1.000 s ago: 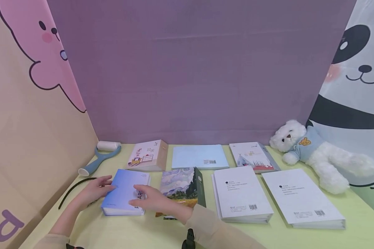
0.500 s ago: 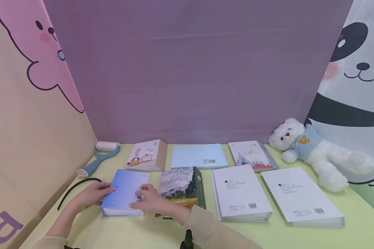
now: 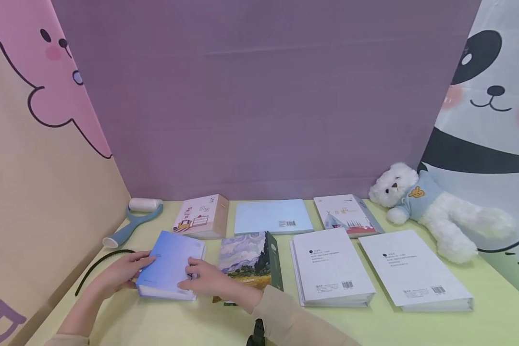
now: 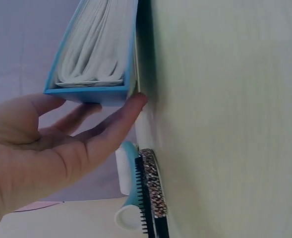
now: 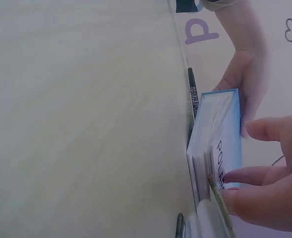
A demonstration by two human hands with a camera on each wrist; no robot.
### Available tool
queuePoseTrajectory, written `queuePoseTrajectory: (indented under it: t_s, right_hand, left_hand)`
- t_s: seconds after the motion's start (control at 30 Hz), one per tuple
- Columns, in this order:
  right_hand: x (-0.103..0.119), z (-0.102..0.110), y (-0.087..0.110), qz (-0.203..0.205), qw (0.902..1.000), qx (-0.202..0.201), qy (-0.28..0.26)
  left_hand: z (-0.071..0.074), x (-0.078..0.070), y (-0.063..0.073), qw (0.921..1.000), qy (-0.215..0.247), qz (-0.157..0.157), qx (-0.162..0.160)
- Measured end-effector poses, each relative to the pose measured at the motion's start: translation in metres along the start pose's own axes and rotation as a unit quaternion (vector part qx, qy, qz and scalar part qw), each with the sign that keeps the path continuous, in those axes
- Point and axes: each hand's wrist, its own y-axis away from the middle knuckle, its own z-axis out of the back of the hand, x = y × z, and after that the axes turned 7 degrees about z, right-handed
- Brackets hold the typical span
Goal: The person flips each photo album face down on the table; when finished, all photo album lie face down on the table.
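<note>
A blue photo album [image 3: 171,262] with dark lettering lies at the front left, its white page edges facing me. My left hand [image 3: 123,274] grips its left edge, thumb on the cover and fingers reaching underneath. In the left wrist view, a gap shows between the album [image 4: 98,44] and the table beside the fingertips. My right hand [image 3: 207,278] is over the album's right side, fingers loosely bent and fingertips at the cover, partly hiding the lettering. Close on the right lies an album with a painted landscape [image 3: 246,257], partly covered by my right forearm.
A dark headband [image 3: 96,264] and a blue-handled lint roller [image 3: 134,223] lie on the left. Behind are a pink-and-tan album [image 3: 199,216], a light blue one [image 3: 264,216] and a tent-print one [image 3: 343,216]. Two white albums [image 3: 333,264] and a teddy bear [image 3: 441,211] occupy the right.
My left hand has moved in onto the album's left edge, its fingers now under it. The album has turned slightly and its left side is raised. My right hand stays over its right side.
</note>
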Motion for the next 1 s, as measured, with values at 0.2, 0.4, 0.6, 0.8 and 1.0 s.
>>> queuePoseTrajectory:
  t_s: [0.2,0.4,0.6,0.8,1.0]
  right_hand:
    - [0.001,0.000,0.001,0.009,0.9998,-0.019,0.004]
    - [0.001,-0.003,0.001,0.018,0.9996,-0.021,0.006]
    - [0.000,-0.002,-0.001,0.043,0.9988,-0.025,-0.001]
    - [0.004,0.000,-0.001,0.118,0.9912,-0.041,0.044]
    - [0.010,0.004,0.006,0.090,0.9945,-0.029,0.044]
  left_hand:
    - [-0.001,-0.007,0.003,0.9998,0.014,-0.015,0.003]
    - [-0.006,-0.015,0.007,0.9992,0.006,-0.035,-0.020]
    - [-0.013,-0.028,0.010,0.9979,-0.025,-0.026,-0.054]
    - [-0.016,-0.033,0.011,0.9982,-0.023,-0.030,-0.048]
    - [-0.016,-0.035,0.011,0.9972,-0.003,-0.062,-0.043]
